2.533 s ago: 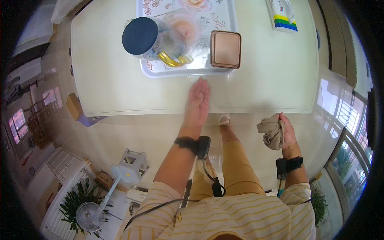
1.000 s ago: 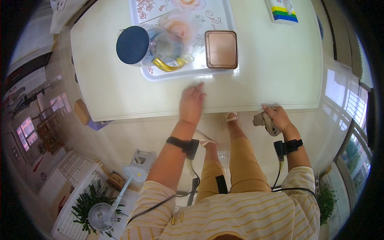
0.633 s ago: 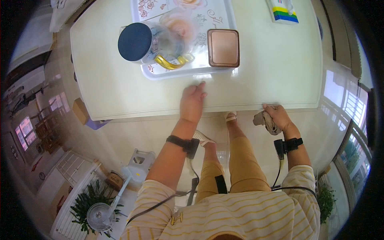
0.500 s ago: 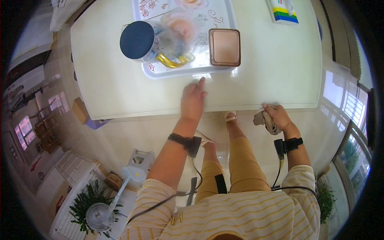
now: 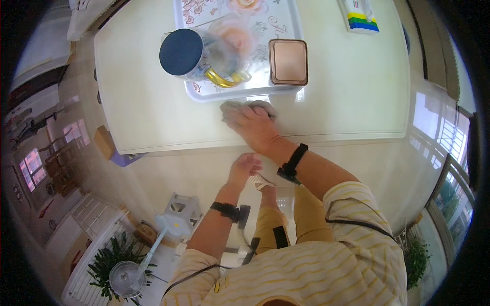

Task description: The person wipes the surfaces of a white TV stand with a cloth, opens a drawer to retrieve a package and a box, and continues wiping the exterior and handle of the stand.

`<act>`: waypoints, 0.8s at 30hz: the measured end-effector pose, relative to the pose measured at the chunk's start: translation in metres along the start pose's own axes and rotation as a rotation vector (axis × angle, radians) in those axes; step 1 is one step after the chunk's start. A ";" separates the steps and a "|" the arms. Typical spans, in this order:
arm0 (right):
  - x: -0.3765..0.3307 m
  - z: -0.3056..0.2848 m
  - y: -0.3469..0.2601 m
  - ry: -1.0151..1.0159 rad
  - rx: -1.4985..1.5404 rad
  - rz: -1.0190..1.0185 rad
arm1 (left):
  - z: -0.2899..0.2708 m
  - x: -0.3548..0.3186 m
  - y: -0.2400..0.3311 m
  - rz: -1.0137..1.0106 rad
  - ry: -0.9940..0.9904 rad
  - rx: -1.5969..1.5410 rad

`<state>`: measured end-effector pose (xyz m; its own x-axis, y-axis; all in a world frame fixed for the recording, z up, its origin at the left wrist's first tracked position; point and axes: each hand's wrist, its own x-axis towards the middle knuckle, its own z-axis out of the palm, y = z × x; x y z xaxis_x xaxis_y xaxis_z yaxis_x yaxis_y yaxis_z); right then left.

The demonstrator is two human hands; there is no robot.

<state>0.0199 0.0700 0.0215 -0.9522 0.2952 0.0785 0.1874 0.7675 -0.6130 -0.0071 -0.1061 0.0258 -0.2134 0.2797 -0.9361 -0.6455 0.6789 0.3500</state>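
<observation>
My right hand (image 5: 252, 122) presses a crumpled grey cloth (image 5: 269, 108) onto the white tabletop, just in front of the tray's near edge. Its fingers are closed over the cloth, which is partly hidden beneath them. Below the table's front edge, my left hand (image 5: 245, 167) hangs apart from it, fingers loosely curled, nothing visible in them. On the flower-printed white tray (image 5: 224, 95) sits a clear pitcher (image 5: 219, 56) with a dark lid and gold handle. Right of the pitcher, a square rose-gold tin (image 5: 289, 62) with a brown rim stands on the tray.
A tissue pack (image 5: 362, 18) lies at the far right of the table (image 5: 352, 92). Beneath its left front corner are a cardboard box (image 5: 104, 143) and a purple box. A grey plastic stool (image 5: 181, 211), a clear-headed fan (image 5: 126, 279) and a plant stand at lower left.
My right hand has brought the cloth from beyond the table's front edge up and left onto the tabletop. My left hand has drawn back off the table, and its fingers have curled.
</observation>
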 end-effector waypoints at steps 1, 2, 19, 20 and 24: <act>-0.005 0.000 0.005 -0.002 -0.003 0.003 | 0.002 0.003 0.004 -0.001 -0.004 0.000; -0.007 -0.009 0.003 -0.024 -0.069 0.036 | 0.001 0.004 0.012 -0.034 -0.039 -0.246; -0.153 -0.158 0.106 0.330 -0.207 0.812 | 0.016 -0.017 0.011 0.285 -0.146 -0.608; -0.128 -0.151 0.079 0.318 -0.105 0.788 | 0.011 -0.014 0.006 0.279 -0.154 -0.566; -0.072 -0.056 0.025 0.164 -0.182 0.198 | 0.013 0.000 0.001 0.198 -0.119 -0.488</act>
<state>0.1069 0.0997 0.0442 -0.8440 0.5257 0.1067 0.4195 0.7709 -0.4793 0.0014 -0.0962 0.0264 -0.2993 0.4643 -0.8335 -0.8733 0.2187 0.4354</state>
